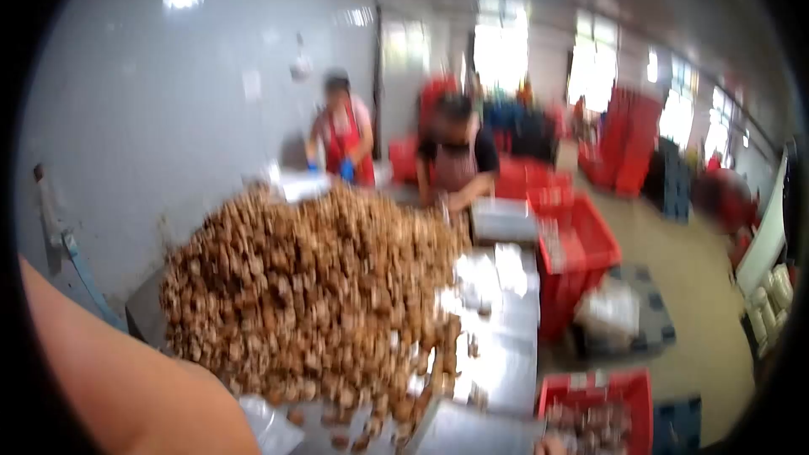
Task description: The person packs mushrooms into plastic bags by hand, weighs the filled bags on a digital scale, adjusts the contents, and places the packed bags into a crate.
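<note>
A bare forearm crosses the lower left; my left hand is out of view, beyond the bottom edge. Near that arm lies a clear plastic bag (271, 426). Only a small bit of my right hand (551, 445) shows at the bottom edge, beside a grey metal tray (476, 431); its fingers cannot be made out. A large heap of small brown pieces (312, 278), blurred, covers much of the metal table (510, 337). At the lower right, a red crate (642, 400) holds similar pieces.
Across the heap stand two people in aprons, one with blue gloves (346, 170). A tall red crate (581, 278) stands right of the table, near a white sack (608, 310) on a dark pallet (653, 307). Stacked red crates (628, 143) stand farther back.
</note>
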`<action>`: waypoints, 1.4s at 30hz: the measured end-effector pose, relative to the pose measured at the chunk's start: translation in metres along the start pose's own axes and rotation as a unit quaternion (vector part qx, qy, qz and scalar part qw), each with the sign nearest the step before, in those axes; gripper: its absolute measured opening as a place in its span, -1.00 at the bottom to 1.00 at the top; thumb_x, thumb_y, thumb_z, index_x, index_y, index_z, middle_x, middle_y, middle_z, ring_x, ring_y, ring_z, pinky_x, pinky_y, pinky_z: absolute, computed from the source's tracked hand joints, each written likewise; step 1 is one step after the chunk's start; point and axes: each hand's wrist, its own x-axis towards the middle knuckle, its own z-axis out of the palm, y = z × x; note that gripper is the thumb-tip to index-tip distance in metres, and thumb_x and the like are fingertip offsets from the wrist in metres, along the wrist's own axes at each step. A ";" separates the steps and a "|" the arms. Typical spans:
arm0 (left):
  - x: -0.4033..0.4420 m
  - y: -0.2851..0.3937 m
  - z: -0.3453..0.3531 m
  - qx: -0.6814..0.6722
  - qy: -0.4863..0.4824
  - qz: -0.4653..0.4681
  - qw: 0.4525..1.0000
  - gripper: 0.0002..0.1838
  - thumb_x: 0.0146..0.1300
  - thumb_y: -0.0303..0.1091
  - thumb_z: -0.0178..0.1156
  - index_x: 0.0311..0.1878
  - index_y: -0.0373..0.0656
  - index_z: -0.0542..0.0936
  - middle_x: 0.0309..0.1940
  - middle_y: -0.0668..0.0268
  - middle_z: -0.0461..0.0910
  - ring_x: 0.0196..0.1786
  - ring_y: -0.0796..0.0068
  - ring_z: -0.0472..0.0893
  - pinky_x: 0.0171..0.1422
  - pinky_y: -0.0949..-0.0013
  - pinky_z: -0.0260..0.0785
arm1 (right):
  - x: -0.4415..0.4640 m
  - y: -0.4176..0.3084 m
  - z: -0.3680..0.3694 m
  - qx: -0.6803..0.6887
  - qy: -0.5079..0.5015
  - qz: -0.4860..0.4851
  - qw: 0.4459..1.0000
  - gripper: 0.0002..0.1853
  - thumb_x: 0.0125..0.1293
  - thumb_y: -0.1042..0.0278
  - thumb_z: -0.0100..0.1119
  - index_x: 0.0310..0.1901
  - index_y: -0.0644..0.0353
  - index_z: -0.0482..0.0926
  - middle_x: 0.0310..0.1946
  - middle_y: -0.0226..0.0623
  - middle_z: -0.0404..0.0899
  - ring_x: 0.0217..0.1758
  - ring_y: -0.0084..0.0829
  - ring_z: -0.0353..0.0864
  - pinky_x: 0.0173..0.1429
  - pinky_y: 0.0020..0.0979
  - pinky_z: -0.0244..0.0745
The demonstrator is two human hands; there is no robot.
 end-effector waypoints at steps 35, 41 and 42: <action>-0.588 0.020 -0.117 0.157 0.151 -0.743 0.633 -0.74 0.16 -0.51 0.25 -0.05 -0.22 0.64 -0.11 0.13 0.67 -0.09 0.20 0.68 0.02 0.24 0.51 | -0.113 -0.217 0.539 -0.157 -0.381 -0.408 0.815 -0.79 0.18 0.33 0.16 -0.15 0.13 0.54 -0.23 -0.22 0.49 -0.15 -0.22 0.59 -0.13 -0.18 0.52; -0.583 -0.019 -0.125 0.217 0.038 -0.681 0.698 -0.61 0.16 -0.50 0.21 0.10 -0.22 0.59 0.10 0.11 0.59 0.21 0.08 0.49 0.31 0.15 0.33 | -0.094 -0.209 0.524 -0.107 -0.383 -0.383 0.834 -0.90 0.17 0.38 0.14 -0.27 0.12 0.56 -0.31 -0.27 0.49 -0.20 -0.22 0.56 -0.15 -0.21 0.47; -0.591 -0.026 -0.124 0.236 -0.002 -0.666 0.707 -0.59 0.16 -0.51 0.19 0.13 -0.22 0.58 0.15 0.11 0.57 0.24 0.08 0.47 0.34 0.15 0.31 | -0.091 -0.209 0.518 -0.111 -0.379 -0.379 0.837 -0.90 0.17 0.38 0.14 -0.27 0.12 0.56 -0.31 -0.27 0.49 -0.20 -0.22 0.56 -0.15 -0.21 0.47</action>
